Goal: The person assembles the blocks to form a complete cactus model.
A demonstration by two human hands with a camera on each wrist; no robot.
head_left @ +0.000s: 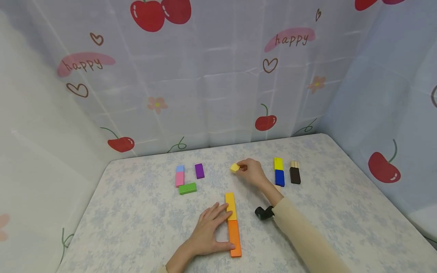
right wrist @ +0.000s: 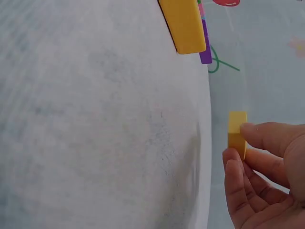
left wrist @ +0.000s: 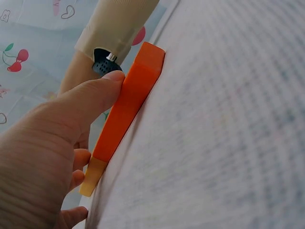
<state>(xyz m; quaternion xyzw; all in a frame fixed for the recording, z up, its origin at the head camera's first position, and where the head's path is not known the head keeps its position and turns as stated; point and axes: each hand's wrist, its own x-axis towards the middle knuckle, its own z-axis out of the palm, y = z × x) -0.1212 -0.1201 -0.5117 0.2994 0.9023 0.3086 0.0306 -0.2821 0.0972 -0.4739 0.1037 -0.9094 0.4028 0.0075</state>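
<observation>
My left hand (head_left: 209, 232) rests on a line of two long blocks on the table. Its thumb touches the orange block (head_left: 234, 239), while the extended fingers lie against the yellow-orange block (head_left: 230, 206) joined end to end beyond it. In the left wrist view, the thumb tip meets the orange block (left wrist: 126, 107) at its edge. Farther back, my right hand (head_left: 252, 172) pinches a small yellow block (head_left: 234, 168) between thumb and fingers. The right wrist view shows that small yellow block (right wrist: 237, 129) held up off the table, with the end of the yellow-orange block (right wrist: 186, 28) lying apart from it.
At the left lie a pink block (head_left: 179, 179), a light blue block (head_left: 180, 168), a green block (head_left: 187, 188) and a purple block (head_left: 199, 171). Right of my right hand are yellow (head_left: 278, 163), blue (head_left: 279, 178) and dark brown (head_left: 295, 176) blocks. A printed curtain (head_left: 218, 94) stands behind the table.
</observation>
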